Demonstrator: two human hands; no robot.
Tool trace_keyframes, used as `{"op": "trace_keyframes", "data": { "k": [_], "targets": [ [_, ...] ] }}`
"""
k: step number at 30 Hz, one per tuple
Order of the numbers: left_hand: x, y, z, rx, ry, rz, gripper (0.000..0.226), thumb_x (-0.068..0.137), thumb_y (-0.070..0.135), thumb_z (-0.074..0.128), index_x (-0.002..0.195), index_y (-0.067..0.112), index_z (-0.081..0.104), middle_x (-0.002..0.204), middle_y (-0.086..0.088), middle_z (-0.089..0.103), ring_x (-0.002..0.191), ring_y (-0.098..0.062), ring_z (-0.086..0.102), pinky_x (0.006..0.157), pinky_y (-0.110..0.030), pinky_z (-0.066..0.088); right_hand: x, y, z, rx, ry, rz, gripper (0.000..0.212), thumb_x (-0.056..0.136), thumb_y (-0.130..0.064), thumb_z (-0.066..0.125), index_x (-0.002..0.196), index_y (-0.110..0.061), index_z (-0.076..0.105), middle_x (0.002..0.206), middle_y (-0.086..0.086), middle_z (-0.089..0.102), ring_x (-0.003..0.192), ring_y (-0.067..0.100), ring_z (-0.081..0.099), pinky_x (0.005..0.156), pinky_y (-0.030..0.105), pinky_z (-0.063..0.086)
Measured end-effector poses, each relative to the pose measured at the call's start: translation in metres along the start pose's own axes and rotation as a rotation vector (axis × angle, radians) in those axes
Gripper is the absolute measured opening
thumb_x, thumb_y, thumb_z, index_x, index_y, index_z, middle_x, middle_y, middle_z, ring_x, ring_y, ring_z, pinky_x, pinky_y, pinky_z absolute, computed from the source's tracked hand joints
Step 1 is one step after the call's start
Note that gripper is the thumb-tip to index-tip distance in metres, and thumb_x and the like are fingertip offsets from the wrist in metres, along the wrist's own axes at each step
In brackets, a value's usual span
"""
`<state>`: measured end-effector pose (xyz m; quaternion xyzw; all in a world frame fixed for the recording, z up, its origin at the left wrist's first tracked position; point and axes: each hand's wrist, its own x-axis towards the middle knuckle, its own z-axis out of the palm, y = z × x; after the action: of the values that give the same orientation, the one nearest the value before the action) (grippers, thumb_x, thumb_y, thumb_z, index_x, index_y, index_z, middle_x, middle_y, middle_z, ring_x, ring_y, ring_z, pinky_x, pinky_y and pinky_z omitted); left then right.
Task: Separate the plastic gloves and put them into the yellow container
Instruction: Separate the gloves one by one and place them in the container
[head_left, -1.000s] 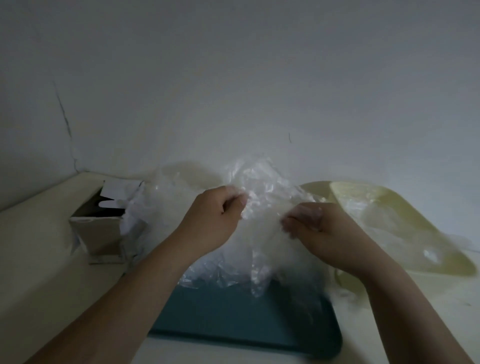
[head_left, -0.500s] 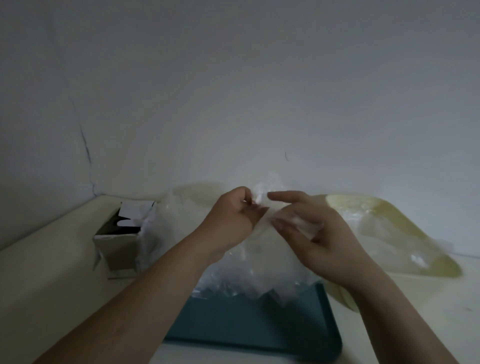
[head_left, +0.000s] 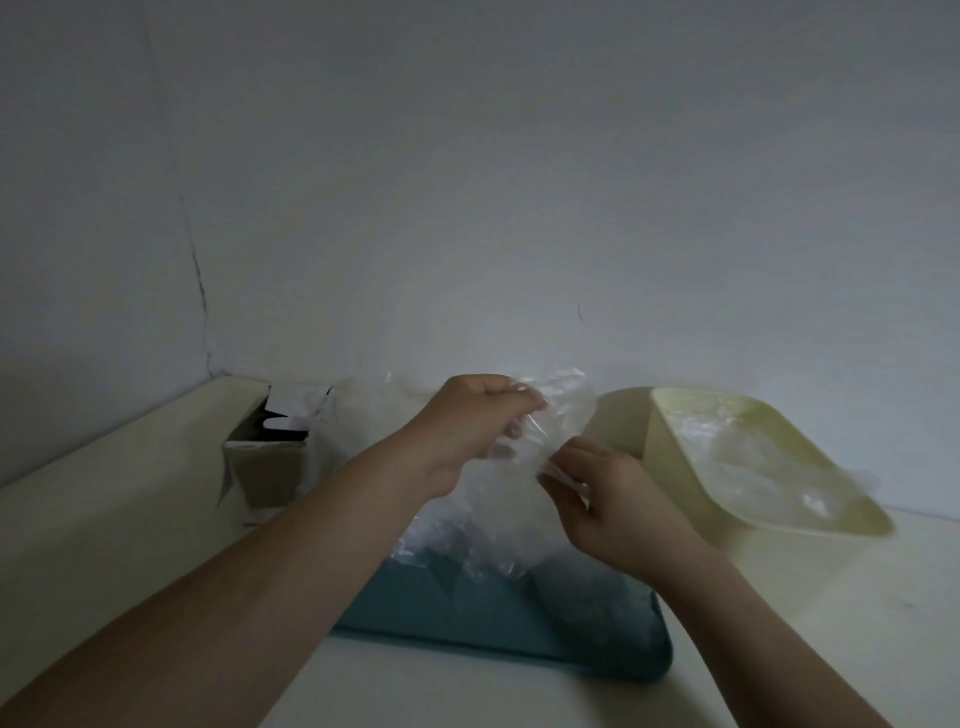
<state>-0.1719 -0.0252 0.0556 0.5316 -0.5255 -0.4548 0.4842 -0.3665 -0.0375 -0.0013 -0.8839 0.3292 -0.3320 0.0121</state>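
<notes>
Plastic gloves (head_left: 498, 499): fingers (head_left: 524, 399) of left hand (head_left: 467, 426) and right hand (head_left: 618, 499) pinch one clump; some lie in yellow container (head_left: 670, 467), heap left on teal tray (head_left: 519, 623).

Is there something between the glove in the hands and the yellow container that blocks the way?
Nothing visible does. The left hand and right hand pinch the plastic glove above the blue tray; the yellow container stands open to their right.
</notes>
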Motion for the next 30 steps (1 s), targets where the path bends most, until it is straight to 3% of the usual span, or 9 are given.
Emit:
{"op": "trace_keyframes", "data": {
  "k": [2, 4, 7, 11, 15, 17, 19, 25, 30],
  "targets": [
    [0.001, 0.004, -0.006, -0.078, 0.025, -0.010, 0.017, 0.095, 0.022, 0.075, 0.106, 0.009, 0.080, 0.106, -0.015, 0.077, 0.093, -0.024, 0.071, 0.083, -0.036, 0.063, -0.002, 0.007, 0.005, -0.033, -0.097, 0.071, 0.023, 0.096, -0.020, 0.060, 0.074, -0.016, 0.056, 0.076, -0.003, 0.054, 0.065, 0.017, 0.052, 0.059, 0.041, 0.050],
    [0.002, 0.010, -0.013, -0.131, 0.067, 0.024, 0.017, 0.096, 0.017, 0.073, 0.106, 0.005, 0.079, 0.098, -0.013, 0.078, 0.083, -0.022, 0.070, 0.084, -0.038, 0.060, -0.004, 0.013, 0.009, -0.082, -0.243, 0.185, 0.021, 0.098, -0.024, 0.057, 0.084, -0.011, 0.066, 0.086, 0.002, 0.063, 0.075, 0.022, 0.060, 0.071, 0.042, 0.055],
    [0.007, 0.025, -0.024, -0.287, 0.137, 0.113, 0.011, 0.097, 0.011, 0.072, 0.105, 0.005, 0.075, 0.095, -0.015, 0.079, 0.068, -0.023, 0.066, 0.076, -0.038, 0.057, -0.002, 0.012, 0.005, -0.122, -0.434, 0.262, 0.024, 0.100, -0.024, 0.054, 0.088, -0.014, 0.072, 0.093, 0.001, 0.067, 0.084, 0.020, 0.063, 0.082, 0.034, 0.054],
    [0.015, 0.041, -0.037, -0.298, 0.213, 0.215, 0.008, 0.102, 0.018, 0.069, 0.102, 0.010, 0.066, 0.091, -0.013, 0.080, 0.065, -0.023, 0.074, 0.068, -0.040, 0.064, 0.013, -0.008, -0.027, -0.005, -0.411, 0.260, 0.027, 0.105, -0.030, 0.055, 0.103, -0.017, 0.078, 0.099, -0.002, 0.074, 0.088, 0.014, 0.067, 0.088, 0.028, 0.054],
    [0.016, 0.033, -0.038, -0.231, 0.181, 0.196, 0.015, 0.093, 0.000, 0.074, 0.095, 0.012, 0.064, 0.087, -0.013, 0.078, 0.071, -0.020, 0.076, 0.068, -0.037, 0.063, 0.030, -0.028, -0.071, 0.536, -0.205, 0.470, 0.011, 0.097, -0.012, 0.069, 0.097, -0.006, 0.079, 0.091, 0.010, 0.078, 0.085, 0.030, 0.076, 0.085, 0.046, 0.063],
    [0.017, 0.029, -0.036, -0.239, 0.176, 0.190, 0.018, 0.088, 0.001, 0.079, 0.090, 0.013, 0.066, 0.081, -0.007, 0.075, 0.070, -0.018, 0.073, 0.067, -0.035, 0.061, 0.031, -0.032, -0.093, 0.571, -0.375, 0.438, 0.009, 0.094, -0.006, 0.071, 0.097, -0.006, 0.080, 0.093, 0.012, 0.079, 0.087, 0.033, 0.076, 0.085, 0.048, 0.063],
    [0.022, 0.025, -0.034, -0.235, 0.187, 0.188, 0.020, 0.085, 0.001, 0.082, 0.091, 0.014, 0.068, 0.083, -0.002, 0.072, 0.074, -0.016, 0.072, 0.067, -0.033, 0.059, 0.028, -0.034, -0.108, 0.491, -0.548, 0.376, 0.010, 0.096, -0.014, 0.071, 0.097, -0.010, 0.081, 0.093, 0.010, 0.079, 0.087, 0.030, 0.076, 0.086, 0.045, 0.063],
    [0.031, 0.016, -0.019, -0.076, 0.222, 0.195, 0.044, 0.083, 0.002, 0.085, 0.123, 0.012, 0.070, 0.108, -0.004, 0.065, 0.089, -0.009, 0.066, 0.064, -0.021, 0.056, 0.026, -0.046, -0.123, 0.680, -0.316, 0.267, 0.016, 0.098, -0.013, 0.066, 0.099, -0.005, 0.079, 0.093, 0.014, 0.077, 0.084, 0.034, 0.073, 0.077, 0.038, 0.058],
    [0.025, 0.000, -0.014, -0.038, 0.155, 0.167, 0.004, 0.092, -0.003, 0.068, 0.091, 0.000, 0.070, 0.072, -0.001, 0.067, 0.067, -0.017, 0.060, 0.058, -0.024, 0.050, 0.021, -0.077, -0.138, 0.793, -0.206, 0.231, 0.016, 0.095, -0.017, 0.066, 0.094, -0.010, 0.080, 0.090, 0.010, 0.079, 0.080, 0.026, 0.075, 0.070, 0.031, 0.057]
  ]
}}
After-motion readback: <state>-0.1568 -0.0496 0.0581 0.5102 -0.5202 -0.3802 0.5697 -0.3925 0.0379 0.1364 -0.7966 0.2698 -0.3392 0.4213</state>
